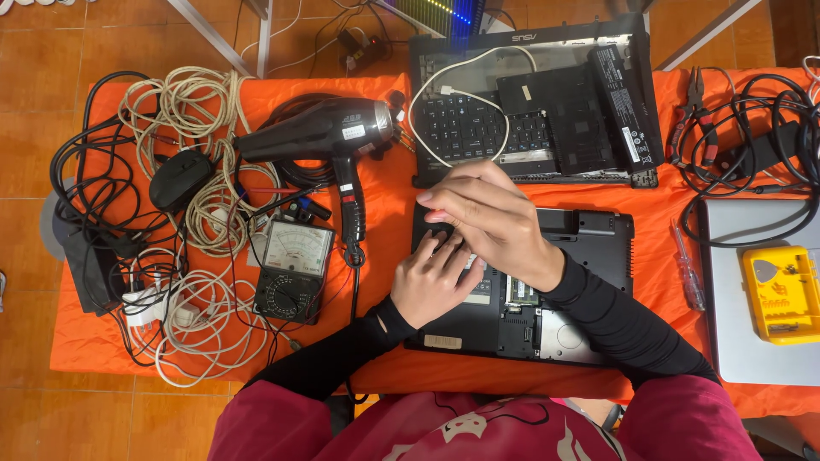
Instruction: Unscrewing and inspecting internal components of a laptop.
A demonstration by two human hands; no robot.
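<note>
A worktop (658, 282) draped in bright orange cloth is seen from above, and near its front edge a black laptop base (589, 282) lies bottom-up, its matt plastic shell opened so that a green memory module and a round drive bay are exposed. The work in hand is judged to be the stripping of this base, at the stage where a small fastener or catch near its upper left corner is being worked. Behind it a second opened laptop (534, 98) is laid, its keyboard crossed by a white cable. A grey laptop lid (756, 294), smooth and flat, sits at the right under a yellow plastic bit case (781, 294). At the left, a glossy black hair dryer (329, 137), a boxy analogue multimeter (293, 269) and tangled beige and black cables (201, 119) are spread.

The left hand (436, 277) is pressed flat on the base, fingers spread, nothing gripped. The right hand (491, 218) is held above it with fingertips pinched together; whether a small tool or screw is clamped there cannot be told. A clear-handled screwdriver (688, 269) lies just beside the base.

The next move is judged to call for fine, steady fingertip pressure while the base is kept from sliding.
</note>
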